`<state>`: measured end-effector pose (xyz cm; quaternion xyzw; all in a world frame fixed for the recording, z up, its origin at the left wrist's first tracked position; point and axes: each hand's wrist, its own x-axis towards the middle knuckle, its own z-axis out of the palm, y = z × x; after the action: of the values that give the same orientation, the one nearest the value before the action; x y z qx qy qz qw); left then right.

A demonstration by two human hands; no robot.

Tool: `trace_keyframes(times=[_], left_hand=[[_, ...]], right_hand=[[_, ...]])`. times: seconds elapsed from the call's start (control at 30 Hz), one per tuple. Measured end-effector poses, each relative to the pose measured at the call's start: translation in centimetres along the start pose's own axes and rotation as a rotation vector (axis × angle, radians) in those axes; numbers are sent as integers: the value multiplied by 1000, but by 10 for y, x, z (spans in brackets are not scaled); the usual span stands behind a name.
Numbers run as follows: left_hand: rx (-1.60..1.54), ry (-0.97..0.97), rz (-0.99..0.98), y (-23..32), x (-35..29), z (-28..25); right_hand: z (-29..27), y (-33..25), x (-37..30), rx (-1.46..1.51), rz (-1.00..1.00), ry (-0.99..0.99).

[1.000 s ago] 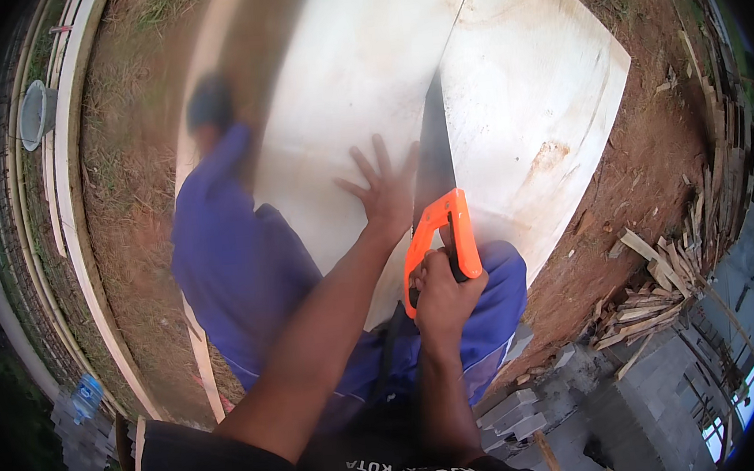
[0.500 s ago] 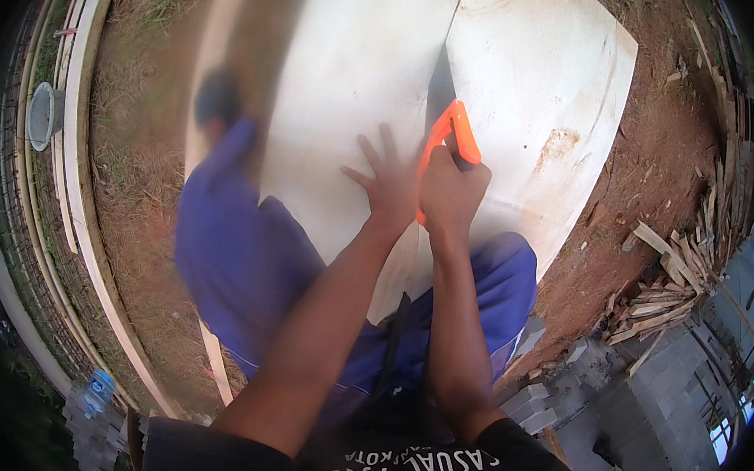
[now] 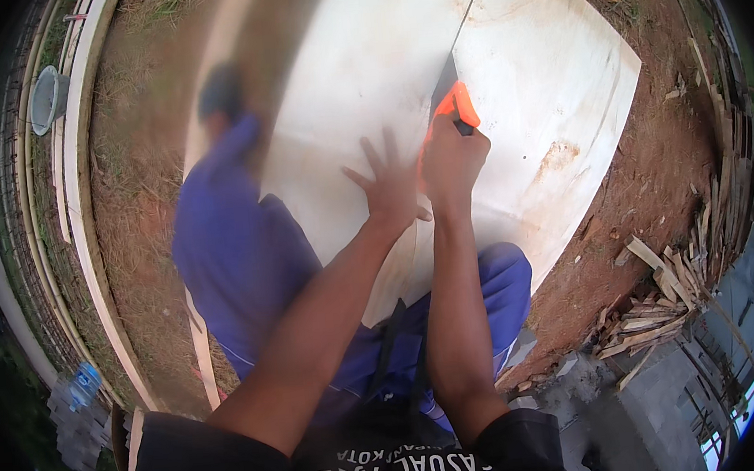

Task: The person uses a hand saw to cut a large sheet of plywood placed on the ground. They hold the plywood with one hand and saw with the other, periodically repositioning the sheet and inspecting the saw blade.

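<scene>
A large pale plywood sheet (image 3: 339, 88) lies under my hands, with a straight cut line (image 3: 471, 7) running away toward its far edge. My right hand (image 3: 454, 163) is wrapped round the orange and black handle of a hand saw (image 3: 462, 103). The saw's grey blade (image 3: 444, 78) stands in the cut, partly hidden by the handle. Just left of the saw, my left hand (image 3: 388, 190) presses flat on the sheet with its fingers spread. My knees, in blue trousers (image 3: 504, 292), rest at the sheet's near side.
Bare reddish soil (image 3: 611, 226) borders the sheet on the right, with a heap of scrap wood (image 3: 657, 311) beyond it. Long timber planks (image 3: 82, 197) run along the left. A round pale basin (image 3: 48, 100) and a blue plastic bottle (image 3: 85, 385) are there too.
My right hand has pushed the saw slightly forward, away from me, along the cut. The left hand stays in about the same place on the sheet.
</scene>
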<state>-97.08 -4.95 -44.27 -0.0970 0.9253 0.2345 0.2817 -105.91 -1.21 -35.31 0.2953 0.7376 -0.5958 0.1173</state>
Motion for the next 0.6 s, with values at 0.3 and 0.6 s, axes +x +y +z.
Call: trace_keyframes(times=[0.3,0.6], left_hand=[[-4,191,36,-12,-1,28],[103,48,53,-7,-26,6]], right_hand=[[-48,6,-127,61,81,-2],[-17,56,3,-133,-306,84]])
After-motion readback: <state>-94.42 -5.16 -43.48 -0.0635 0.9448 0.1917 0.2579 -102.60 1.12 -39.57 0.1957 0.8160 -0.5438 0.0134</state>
